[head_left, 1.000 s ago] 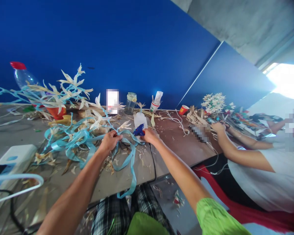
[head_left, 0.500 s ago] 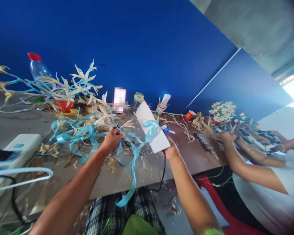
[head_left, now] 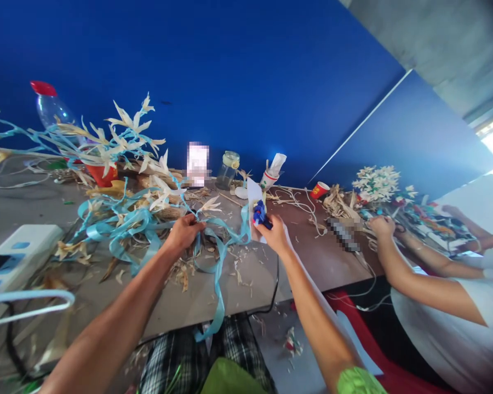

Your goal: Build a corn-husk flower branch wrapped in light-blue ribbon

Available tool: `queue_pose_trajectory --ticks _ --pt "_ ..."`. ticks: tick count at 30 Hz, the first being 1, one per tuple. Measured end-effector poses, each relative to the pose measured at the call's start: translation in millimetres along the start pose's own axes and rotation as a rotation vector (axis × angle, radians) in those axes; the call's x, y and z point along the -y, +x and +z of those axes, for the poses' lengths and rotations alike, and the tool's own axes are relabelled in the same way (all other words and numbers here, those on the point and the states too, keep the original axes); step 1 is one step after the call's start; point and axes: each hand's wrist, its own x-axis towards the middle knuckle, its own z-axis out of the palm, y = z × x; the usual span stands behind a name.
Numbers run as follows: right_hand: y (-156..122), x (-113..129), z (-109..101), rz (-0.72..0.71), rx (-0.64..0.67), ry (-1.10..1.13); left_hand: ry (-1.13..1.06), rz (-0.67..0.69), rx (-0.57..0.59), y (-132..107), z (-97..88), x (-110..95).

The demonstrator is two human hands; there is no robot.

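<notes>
My left hand (head_left: 184, 235) is closed on a flower stem wrapped in light blue ribbon, above the table's middle. Pale dried-husk petals (head_left: 210, 204) stick out beside its fingers. From there the light blue ribbon (head_left: 218, 273) runs right to a white card (head_left: 253, 191), and a loose end hangs over the table edge. My right hand (head_left: 276, 232) grips a blue glue gun (head_left: 261, 214) with a black cord. The card stands nearly edge-on beside the gun; how the two are joined is hidden. More ribbon (head_left: 102, 232) lies looped left of my left hand.
Finished-looking flowers (head_left: 127, 131) stand in a red cup (head_left: 102, 175) at the left. A power strip (head_left: 33, 251) is at the near left. A glass jar (head_left: 228, 169) and a red paper cup (head_left: 320, 190) line the wall. Another person's hands (head_left: 382, 225) work at the right.
My right hand has turned the glue gun and card, so the card now shows edge-on and the blue gun faces me. The ribbon no longer lies across the card's face. My left hand keeps its grip.
</notes>
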Motion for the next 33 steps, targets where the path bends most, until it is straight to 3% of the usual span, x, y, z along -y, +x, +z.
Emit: queue_pose_trajectory --ticks 5,10,13,19,22,29,33 --pt "-1 -1 17 0.078 0.186 0.055 0.077 0.025 -0.018 1 -1.3 0" --pt "-1 -2 17 0.362 0.498 0.532 0.054 -0.005 0.014 3 0.9 3" --pt "0 5 6 0.479 0.571 0.753 0.032 -0.004 0.007 2 2.6 3" --pt "-9 23 -22 0.303 0.522 1.092 0.031 0.029 -0.008 -1 -0.6 0" --pt "-19 26 -27 0.234 0.546 1.098 0.045 0.045 -0.009 -1 -2.2 -1" --pt "-53 35 -8 0.233 0.771 1.120 0.048 0.031 -0.029 0 -0.5 1" --pt "-61 38 3 0.193 0.793 1.174 0.081 0.017 -0.021 -1 -1.4 0"
